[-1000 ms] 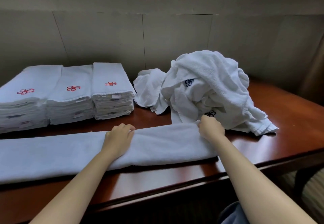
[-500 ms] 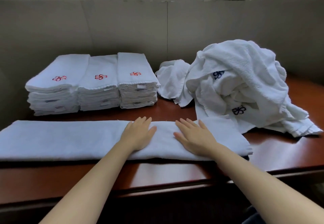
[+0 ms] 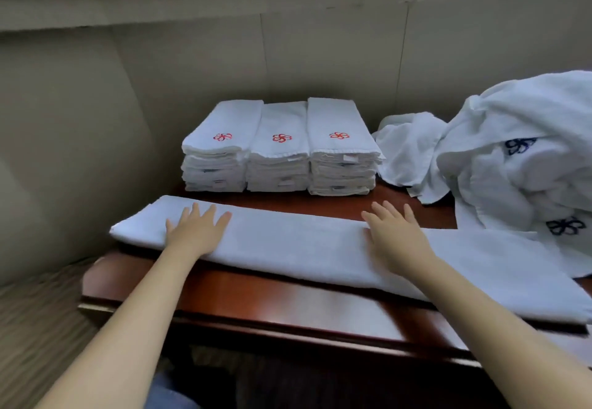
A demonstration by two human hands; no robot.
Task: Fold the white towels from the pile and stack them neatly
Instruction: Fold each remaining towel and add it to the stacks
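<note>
Three folded stacks [image 3: 282, 149] done, far on desk [image 3: 288, 299] | long-folded towel [image 3: 304, 248] near, under left hand [image 3: 195, 232] and right hand [image 3: 397, 238]; fingers flat, released | unfolded pile [image 3: 519, 165] remains right

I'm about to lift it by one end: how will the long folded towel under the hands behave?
The long folded towel is probably floppy: soft terry, so it would sag and unfold. It likely slides easily on the glossy wooden table.

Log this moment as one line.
left hand flat on long folded towel | right hand flat on it | three stacks behind | pile right
</note>
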